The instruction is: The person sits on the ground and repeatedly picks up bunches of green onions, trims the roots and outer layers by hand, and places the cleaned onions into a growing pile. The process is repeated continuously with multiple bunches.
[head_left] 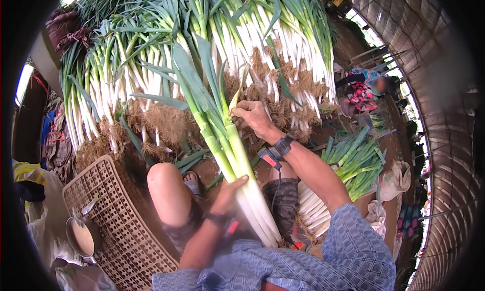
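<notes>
Green-topped leeks (230,139) gripped in left hand (227,192); right hand (252,116) fingers pinch an outer leaf; big untrimmed heap (202,53) waits, trimmed pile (348,164) small.

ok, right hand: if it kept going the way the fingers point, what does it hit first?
The right hand points up-left across the held leek, which its fingers already pinch. Past that, likely the stacked leek pile behind, though depth is unclear.

Smooth glossy leek stalks (237,159), rough fibrous roots (161,122), perforated plastic crate (121,215), checked cloth sleeve (353,240)
</notes>
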`<action>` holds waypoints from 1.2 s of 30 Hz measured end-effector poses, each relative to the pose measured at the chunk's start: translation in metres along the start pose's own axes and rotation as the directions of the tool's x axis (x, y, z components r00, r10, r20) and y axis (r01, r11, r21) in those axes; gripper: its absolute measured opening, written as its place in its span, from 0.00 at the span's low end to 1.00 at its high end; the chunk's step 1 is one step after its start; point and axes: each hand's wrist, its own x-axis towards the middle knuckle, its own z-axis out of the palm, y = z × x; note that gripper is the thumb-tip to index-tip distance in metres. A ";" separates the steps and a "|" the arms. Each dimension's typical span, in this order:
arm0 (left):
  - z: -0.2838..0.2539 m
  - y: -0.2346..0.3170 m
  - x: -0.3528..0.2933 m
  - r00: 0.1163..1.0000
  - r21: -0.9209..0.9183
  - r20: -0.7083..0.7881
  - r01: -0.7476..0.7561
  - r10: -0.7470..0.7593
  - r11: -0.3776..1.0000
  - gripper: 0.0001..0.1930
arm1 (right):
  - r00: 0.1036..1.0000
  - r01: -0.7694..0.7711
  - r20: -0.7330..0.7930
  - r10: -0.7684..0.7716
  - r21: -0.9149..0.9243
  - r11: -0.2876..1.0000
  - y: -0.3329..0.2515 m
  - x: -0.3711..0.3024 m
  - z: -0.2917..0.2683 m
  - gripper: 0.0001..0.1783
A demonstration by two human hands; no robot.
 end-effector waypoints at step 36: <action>0.005 0.026 -0.005 0.989 -0.503 0.114 -0.025 0.095 0.864 0.23 | 0.919 0.289 -0.320 -0.229 0.154 0.945 0.042 -0.102 -0.076 0.08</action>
